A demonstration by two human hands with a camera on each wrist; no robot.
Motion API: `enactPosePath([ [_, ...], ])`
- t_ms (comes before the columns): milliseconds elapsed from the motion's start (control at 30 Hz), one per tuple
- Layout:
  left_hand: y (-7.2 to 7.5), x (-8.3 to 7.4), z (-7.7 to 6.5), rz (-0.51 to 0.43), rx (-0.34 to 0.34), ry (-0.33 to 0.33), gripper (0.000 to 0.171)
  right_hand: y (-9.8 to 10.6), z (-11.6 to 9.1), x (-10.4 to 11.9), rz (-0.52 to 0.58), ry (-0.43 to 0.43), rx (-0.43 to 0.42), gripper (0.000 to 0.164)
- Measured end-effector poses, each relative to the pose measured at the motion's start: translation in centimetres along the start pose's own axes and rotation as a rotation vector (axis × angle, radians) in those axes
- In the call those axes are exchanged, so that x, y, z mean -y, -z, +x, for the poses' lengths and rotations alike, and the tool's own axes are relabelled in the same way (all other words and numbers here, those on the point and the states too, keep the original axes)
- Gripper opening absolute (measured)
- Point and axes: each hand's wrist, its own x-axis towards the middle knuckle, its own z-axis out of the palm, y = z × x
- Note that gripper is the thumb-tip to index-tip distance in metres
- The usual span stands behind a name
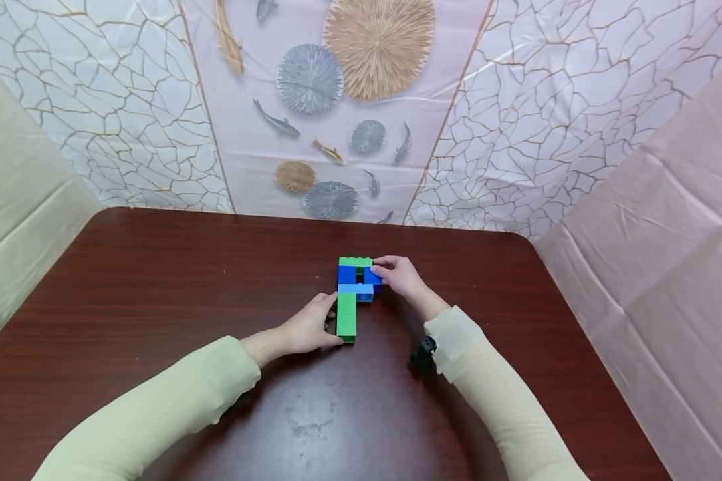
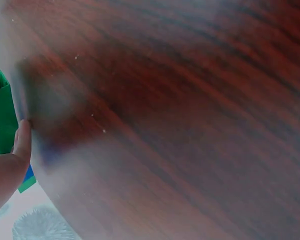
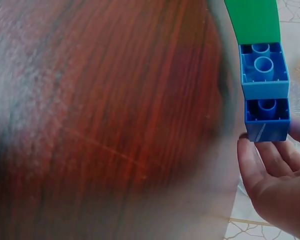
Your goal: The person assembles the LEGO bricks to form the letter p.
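A P-shaped toy brick build [image 1: 346, 314] is at the middle of the dark table, with a green stem, a light blue bar [image 1: 350, 289], dark blue sides and a green top piece [image 1: 355, 261]. My left hand [image 1: 309, 326] grips the stem from the left, thumb at its near end. In the left wrist view, its fingers lie along the green stem [image 2: 2, 117]. My right hand [image 1: 400, 274] pinches the dark blue brick on the right side of the loop. In the right wrist view, the hollow undersides of the light blue brick [image 3: 264, 65] and dark blue brick [image 3: 267, 112] show above the right hand [image 3: 277, 180].
The reddish-brown table [image 1: 216, 267] has a rounded far edge against a patterned curtain [image 1: 361, 133]. Pale cloth walls [image 1: 656, 280] flank both sides. A small black device [image 1: 424, 353] sits at the right wrist.
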Motion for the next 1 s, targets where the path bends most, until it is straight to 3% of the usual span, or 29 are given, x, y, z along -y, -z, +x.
enactPosePath([
  [800,-0.60,0.04,-0.34,-0.035,0.035,0.036,0.091,-0.84,-0.33,-0.81,-0.050,-0.017,0.002,0.036],
  [1000,0.04,0.04,-0.69,0.001,0.051,0.033,0.097,-0.72,-0.58,-0.54,-0.103,0.058,-0.058,0.042],
])
